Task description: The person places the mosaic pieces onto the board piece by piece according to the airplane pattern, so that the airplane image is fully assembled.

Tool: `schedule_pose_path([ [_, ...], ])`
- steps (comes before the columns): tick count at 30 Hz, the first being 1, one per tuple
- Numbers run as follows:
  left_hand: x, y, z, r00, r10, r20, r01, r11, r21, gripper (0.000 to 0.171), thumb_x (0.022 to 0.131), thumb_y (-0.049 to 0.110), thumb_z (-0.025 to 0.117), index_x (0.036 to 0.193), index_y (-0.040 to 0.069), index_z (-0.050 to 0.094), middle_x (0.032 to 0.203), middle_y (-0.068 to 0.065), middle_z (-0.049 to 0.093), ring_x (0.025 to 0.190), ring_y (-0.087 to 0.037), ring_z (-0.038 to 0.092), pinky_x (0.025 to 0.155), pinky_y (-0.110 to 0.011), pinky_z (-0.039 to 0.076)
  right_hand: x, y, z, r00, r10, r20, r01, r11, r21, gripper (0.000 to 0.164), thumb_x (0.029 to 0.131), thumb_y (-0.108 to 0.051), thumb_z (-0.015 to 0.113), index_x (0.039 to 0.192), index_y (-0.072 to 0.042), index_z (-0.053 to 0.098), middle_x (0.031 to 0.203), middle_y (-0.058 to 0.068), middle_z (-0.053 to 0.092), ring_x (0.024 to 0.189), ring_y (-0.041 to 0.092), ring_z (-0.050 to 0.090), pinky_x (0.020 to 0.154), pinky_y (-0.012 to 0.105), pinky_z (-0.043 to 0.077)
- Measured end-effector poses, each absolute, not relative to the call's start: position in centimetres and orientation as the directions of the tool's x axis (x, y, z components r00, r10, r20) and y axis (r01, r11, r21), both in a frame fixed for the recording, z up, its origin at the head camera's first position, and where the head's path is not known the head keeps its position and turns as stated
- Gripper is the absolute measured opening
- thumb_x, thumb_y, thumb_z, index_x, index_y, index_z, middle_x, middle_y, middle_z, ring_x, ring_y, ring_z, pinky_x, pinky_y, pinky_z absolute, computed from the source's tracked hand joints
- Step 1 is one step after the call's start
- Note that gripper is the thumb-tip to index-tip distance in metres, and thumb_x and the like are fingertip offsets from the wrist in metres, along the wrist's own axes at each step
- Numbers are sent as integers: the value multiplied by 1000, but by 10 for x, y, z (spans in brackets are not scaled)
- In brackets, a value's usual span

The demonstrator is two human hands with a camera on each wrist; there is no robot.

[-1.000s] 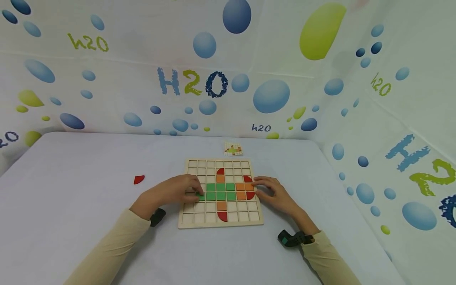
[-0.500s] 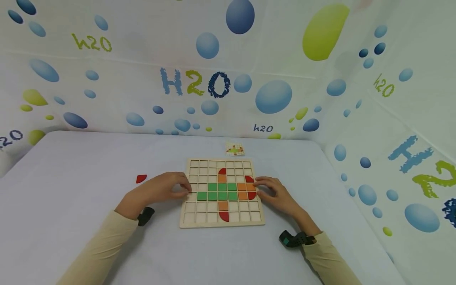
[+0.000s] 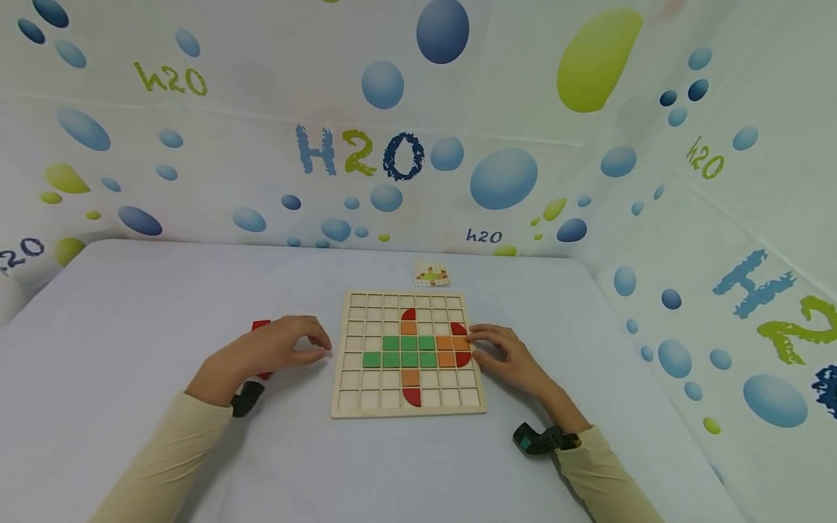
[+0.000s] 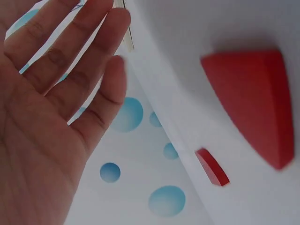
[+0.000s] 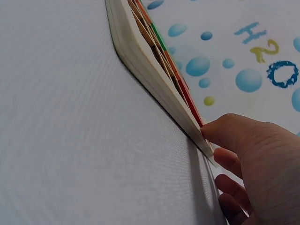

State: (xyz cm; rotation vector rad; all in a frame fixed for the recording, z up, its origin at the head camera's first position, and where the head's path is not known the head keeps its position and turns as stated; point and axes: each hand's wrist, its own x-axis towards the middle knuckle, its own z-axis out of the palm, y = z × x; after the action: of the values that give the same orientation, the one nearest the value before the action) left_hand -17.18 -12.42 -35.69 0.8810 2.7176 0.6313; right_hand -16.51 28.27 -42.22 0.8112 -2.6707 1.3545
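Note:
A wooden grid board (image 3: 408, 416) lies on the white table. Green square tiles (image 3: 408, 359), orange squares (image 3: 410, 378) and red quarter-round tiles (image 3: 411, 396) sit in some cells. My left hand (image 3: 268, 356) hovers left of the board, fingers loosely bent and holding nothing. Beneath it is a loose red quarter-round tile (image 4: 255, 103), mostly hidden in the head view; another red tile (image 3: 260, 324) lies just behind. My right hand (image 3: 506, 356) holds the board's right edge; in the right wrist view its thumb (image 5: 220, 131) rests on the rim beside a red tile.
Behind the board lies a small pattern card (image 3: 432, 274) with a coloured design on a grid. A white cloth with blue and green drops and H2O lettering (image 3: 360, 152) hangs at the back and right. Both wrists carry black camera straps (image 3: 546, 439).
My left hand has left a green tile in the board's grid and moved left, off the board and over the loose red tiles. The right hand keeps its place.

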Motion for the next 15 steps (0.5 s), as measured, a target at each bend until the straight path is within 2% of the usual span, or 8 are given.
schedule_pose_path([
  [7,-169,-138,-356,-804,588,-93,482,735,477,10,89,12,69,97,12,73,94,8,66,90,-13,61,85,-40,51,-157,278,-405,-860,-445,251,-465,478,-745,28,90,4,64,118,6,63,132,28,53,125,45,43,101,61,35],
  [15,-168,-152,-355,-818,569,-90,451,729,514,11,89,11,68,99,10,72,97,5,66,92,-17,60,85,-41,52,-157,279,-406,-858,-444,258,-469,474,-745,29,90,3,65,118,5,63,132,26,54,126,44,43,101,61,34],
])
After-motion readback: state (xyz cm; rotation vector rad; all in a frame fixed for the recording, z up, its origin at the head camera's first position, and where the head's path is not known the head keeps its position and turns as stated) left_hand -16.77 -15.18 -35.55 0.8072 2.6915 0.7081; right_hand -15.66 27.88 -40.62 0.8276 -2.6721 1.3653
